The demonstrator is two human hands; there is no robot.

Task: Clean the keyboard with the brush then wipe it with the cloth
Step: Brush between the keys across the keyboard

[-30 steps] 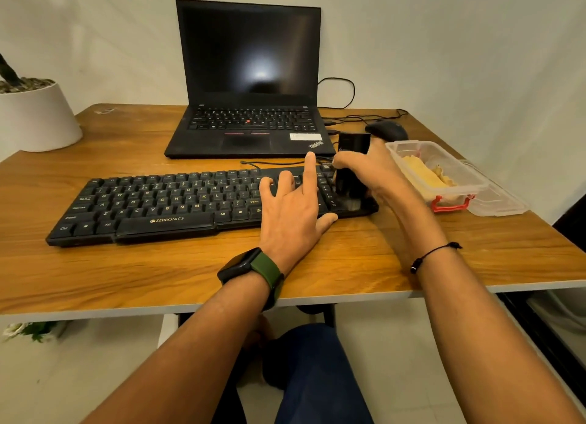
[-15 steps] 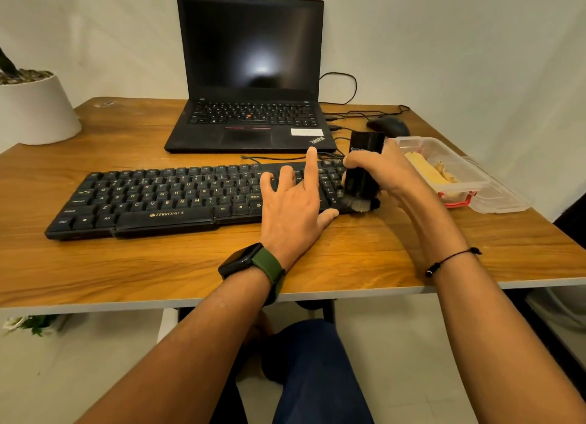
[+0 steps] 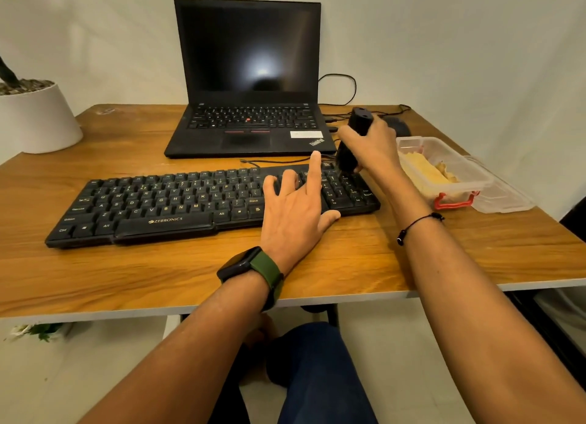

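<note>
A black Zebronics keyboard lies across the wooden desk. My left hand rests flat on its right half with fingers spread, holding nothing. My right hand grips a black brush upright, its bristle end down at the keyboard's far right corner above the number pad. A yellow cloth lies inside a clear plastic box to the right of the keyboard.
A black laptop stands open behind the keyboard, with cables and a black mouse to its right. The box's clear lid lies beside it near the desk's right edge. A white plant pot sits far left.
My right hand has carried the brush from the keyboard's near right corner back to its far right corner. My left hand has stayed on the keys.
</note>
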